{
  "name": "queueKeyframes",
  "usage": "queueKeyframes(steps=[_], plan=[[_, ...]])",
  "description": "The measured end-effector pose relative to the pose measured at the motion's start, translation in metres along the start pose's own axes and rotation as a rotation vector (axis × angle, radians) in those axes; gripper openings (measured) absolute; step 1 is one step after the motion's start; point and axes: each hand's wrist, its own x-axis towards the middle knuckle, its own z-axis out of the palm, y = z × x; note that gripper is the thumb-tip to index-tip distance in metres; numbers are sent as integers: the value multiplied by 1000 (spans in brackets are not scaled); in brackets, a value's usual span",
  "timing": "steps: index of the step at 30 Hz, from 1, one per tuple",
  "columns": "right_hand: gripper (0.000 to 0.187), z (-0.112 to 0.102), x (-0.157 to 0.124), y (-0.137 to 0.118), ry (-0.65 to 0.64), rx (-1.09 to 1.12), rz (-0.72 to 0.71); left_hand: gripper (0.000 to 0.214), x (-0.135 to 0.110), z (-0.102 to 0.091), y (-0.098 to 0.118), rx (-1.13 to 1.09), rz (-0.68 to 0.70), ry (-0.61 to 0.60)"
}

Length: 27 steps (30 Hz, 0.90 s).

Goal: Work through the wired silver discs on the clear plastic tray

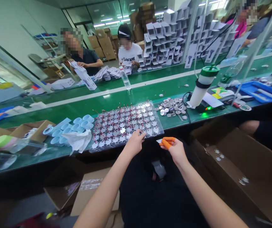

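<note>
My left hand (136, 141) is at the front edge of a clear tray (161, 129), its fingers curled together; whatever they may grip is too small to make out. The tray is filled with rows of silver star-shaped metal discs (123, 130), many with thin red wires. To the right, past the bench edge, my right hand (175, 148) wears orange finger cots (167, 142). Its fingers pinch a small flat silver piece (159, 141). Behind the tray's right side lies a pile of round silver discs (171, 107).
Light-blue cups (66, 128) and a crumpled white tissue (79, 141) lie left of the tray. A white bottle with green cap (203, 87) and a blue tray (261, 91) stand right. Below is an open carton (245, 171). Two people (128, 50) work across the bench.
</note>
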Motion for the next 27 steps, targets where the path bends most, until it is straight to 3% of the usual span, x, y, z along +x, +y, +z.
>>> queueKeyframes(steps=[5, 10, 16, 23, 27], plan=[[42, 27, 20, 1, -64, 11, 44, 29, 5, -7, -9, -318, -198, 33], [40, 56, 38, -4, -139, -10, 117, 27, 2, -2, -20, -518, -360, 93], [39, 74, 56, -5, -182, -66, 222, 28, -1, 5, -18, -576, -402, 116], [41, 78, 61, -6, -196, -175, 272, 31, -1, 7, -17, -603, -418, 133], [41, 74, 63, -8, -206, -278, 229, 33, 2, 6, -11, -557, -379, 127]])
